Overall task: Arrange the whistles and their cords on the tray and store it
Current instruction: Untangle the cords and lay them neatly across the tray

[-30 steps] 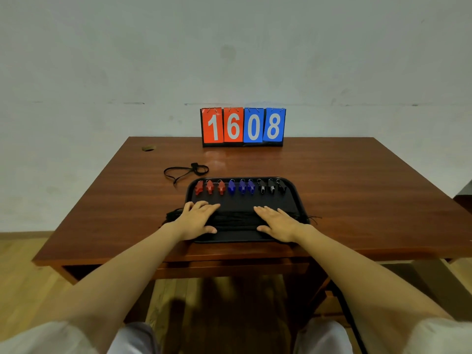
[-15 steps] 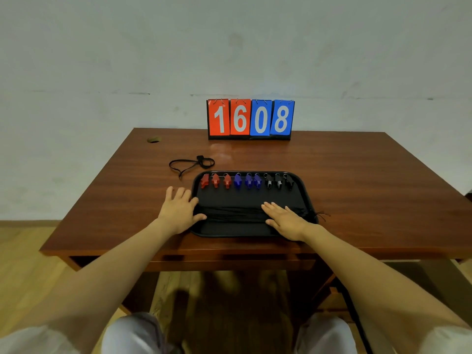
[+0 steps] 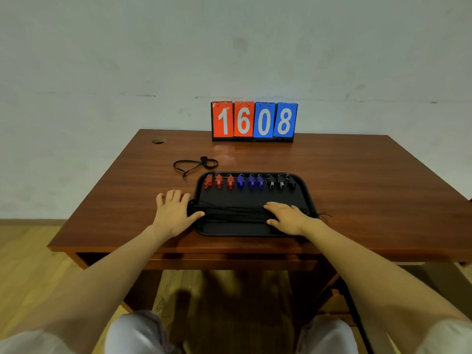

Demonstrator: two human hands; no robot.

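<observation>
The left hand is laid flat and open on the table, just beside the left rim of the black tray, with its fingers spread and straight; its thumb is stretched across the rim and touches the left end of the bundle of black cords. The right hand is likewise held open, palm down, and is pressed on the right part of the same bundle inside the tray; nothing is gripped by either hand. The bundle is stretched crosswise through the middle of the tray, and a few cord ends are seen poking out over the right rim. Along the far side of the tray a row is formed by three red whistles, three blue whistles and three black whistles. A loose black cord is left on the table just beyond the tray's far left corner. A flip scoreboard showing 1608 is stood at the far table edge against the wall, and a round hole is seen near the far left corner.
</observation>
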